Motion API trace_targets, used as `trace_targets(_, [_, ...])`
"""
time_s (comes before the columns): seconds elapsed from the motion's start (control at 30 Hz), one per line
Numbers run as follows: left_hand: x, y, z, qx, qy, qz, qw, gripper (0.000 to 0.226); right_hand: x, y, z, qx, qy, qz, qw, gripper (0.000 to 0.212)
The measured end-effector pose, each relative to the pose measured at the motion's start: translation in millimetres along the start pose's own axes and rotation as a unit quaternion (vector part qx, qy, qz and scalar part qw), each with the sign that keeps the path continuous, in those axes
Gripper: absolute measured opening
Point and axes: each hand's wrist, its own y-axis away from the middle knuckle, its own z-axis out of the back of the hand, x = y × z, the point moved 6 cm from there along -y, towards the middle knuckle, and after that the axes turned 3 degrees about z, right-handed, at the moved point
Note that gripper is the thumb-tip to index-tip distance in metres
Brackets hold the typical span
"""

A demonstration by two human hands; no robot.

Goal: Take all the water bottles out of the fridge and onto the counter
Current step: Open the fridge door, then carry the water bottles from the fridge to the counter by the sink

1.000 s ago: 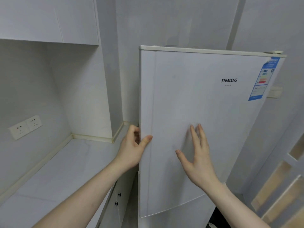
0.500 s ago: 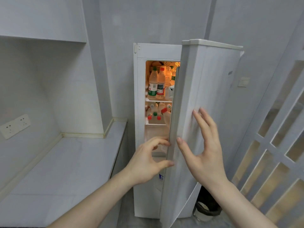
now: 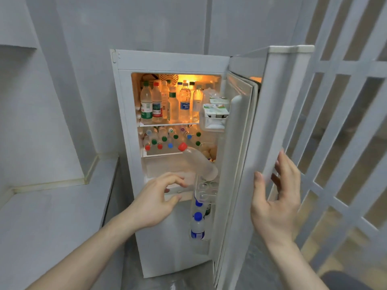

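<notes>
Fridge open w/ bottles; left hand reaching, right hand on door.

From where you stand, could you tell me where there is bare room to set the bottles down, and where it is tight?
The counter left of the fridge shows a bare stretch from the wall corner to its front edge. The top shelf is packed with upright bottles, the shelf below with lying ones. A red-capped bottle juts out above the left hand, narrowing the opening.
</notes>
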Motion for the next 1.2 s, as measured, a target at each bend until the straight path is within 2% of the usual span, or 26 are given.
trace_targets(0.13, [-8.2,-8.1,-14.4,0.013,-0.003,-0.015,1.0,0.029,-10.7,-6.6,33.1,-0.051,0.044,0.006,0.998,0.056])
trace_targets(0.23, [-9.6,-14.0,-23.6,0.02,-0.005,-0.014,1.0,0.029,-2.5,-6.1,54.2,-0.089,0.079,0.061,0.991,0.047])
trace_targets(0.33, [-10.1,-19.3,-29.4,0.027,-0.007,-0.013,1.0,0.031,9.4,-1.1,56.3,-0.062,0.092,0.123,0.986,0.036])
trace_targets(0.4, [-11.9,-22.3,-32.8,0.032,-0.008,-0.011,0.999,0.032,5.0,0.2,44.5,0.001,0.079,0.124,0.989,0.035])
trace_targets(0.53, [-17.9,-24.7,-37.6,0.035,0.001,-0.009,0.999,0.032,-39.0,1.7,3.9,0.187,0.064,-0.006,0.98,0.046])
trace_targets(0.6, [-18.6,-25.1,-38.8,0.038,-0.001,-0.009,0.999,0.032,-67.2,2.3,-10.8,0.236,0.086,-0.055,0.967,0.052])
trace_targets(0.83, [-9.7,-24.7,-34.6,0.043,-0.012,0.004,0.999,0.031,-151.2,-14.5,-40.7,0.329,0.16,-0.167,0.916,0.08])
trace_targets(0.97, [-5.4,-29.6,-34.8,0.046,-0.016,0.009,0.999,0.03,-187.8,-18.3,-40.2,0.35,0.176,-0.218,0.894,0.076])
trace_targets(1.2, [-8.2,-47.1,-62.0,0.061,0.001,0.002,0.998,0.028,-212.2,-26.2,-23.6,0.351,0.193,-0.224,0.889,0.072])
